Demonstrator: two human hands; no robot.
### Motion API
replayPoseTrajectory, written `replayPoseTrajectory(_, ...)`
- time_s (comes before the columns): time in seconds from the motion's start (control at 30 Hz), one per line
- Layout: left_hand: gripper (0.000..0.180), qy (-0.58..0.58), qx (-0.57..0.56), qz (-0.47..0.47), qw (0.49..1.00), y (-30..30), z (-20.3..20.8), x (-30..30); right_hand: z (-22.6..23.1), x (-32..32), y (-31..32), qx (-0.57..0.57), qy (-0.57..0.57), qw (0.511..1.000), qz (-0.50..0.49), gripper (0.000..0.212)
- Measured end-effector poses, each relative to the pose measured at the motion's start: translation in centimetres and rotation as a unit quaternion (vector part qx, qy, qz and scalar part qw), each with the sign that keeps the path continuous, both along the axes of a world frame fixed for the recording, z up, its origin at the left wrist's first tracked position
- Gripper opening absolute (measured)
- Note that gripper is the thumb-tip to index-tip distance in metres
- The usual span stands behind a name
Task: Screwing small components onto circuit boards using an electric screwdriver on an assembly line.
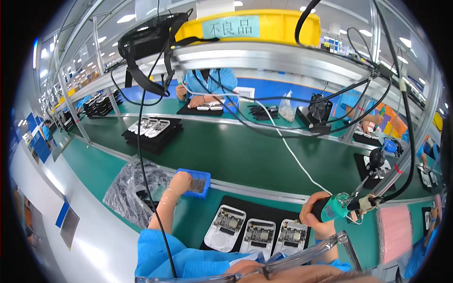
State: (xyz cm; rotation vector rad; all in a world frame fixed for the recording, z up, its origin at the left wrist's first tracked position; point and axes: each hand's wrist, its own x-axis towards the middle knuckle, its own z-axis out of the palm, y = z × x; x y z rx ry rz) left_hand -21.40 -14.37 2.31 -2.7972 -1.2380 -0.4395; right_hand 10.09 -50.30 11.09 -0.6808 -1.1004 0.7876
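My left hand (180, 183) reaches over the left side of a small blue tray (206, 175) filled with tiny screws (197, 185). Its fingers are drawn together, and anything between them is too small to see. My right hand (312, 211) is wrapped round a green and black electric screwdriver (336, 207), held out to the right. Below, a black foam mat (264, 208) carries a row of three white device housings: the left housing (213, 236), the middle housing (250, 248) and the right housing (284, 248). Each has a circuit board in it.
Crumpled clear plastic bags (126, 193) lie left of the tray. Pink wrapping (394, 233) is at the right. Across the green belt (226, 155), a stack of black mats (153, 141) bears more housings. Cables hang from the overhead rail (264, 59). Opposite, a co-worker's hand (196, 101) handles parts.
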Motion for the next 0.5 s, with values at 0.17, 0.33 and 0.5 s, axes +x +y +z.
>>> replayPoseTrajectory(0.17, 0.015, -0.069, -0.004, -0.026, 0.997, -2.2, 2.7, 0.6, 0.0, 0.1, 0.3, 0.014, -0.001, 1.0, 0.0, 0.036)
replayPoseTrajectory(0.33, 0.011, -0.268, -0.153, -0.168, 0.936, -9.9, 7.0, 5.7, -0.2, -0.6, 0.5, 0.027, 0.006, 1.0, 0.002, 0.035)
replayPoseTrajectory(0.5, 0.012, -0.173, -0.058, -0.48, 0.858, -17.6, 4.2, 12.5, -0.1, -1.9, 1.1, 0.051, 0.055, 0.997, 0.013, 0.034)
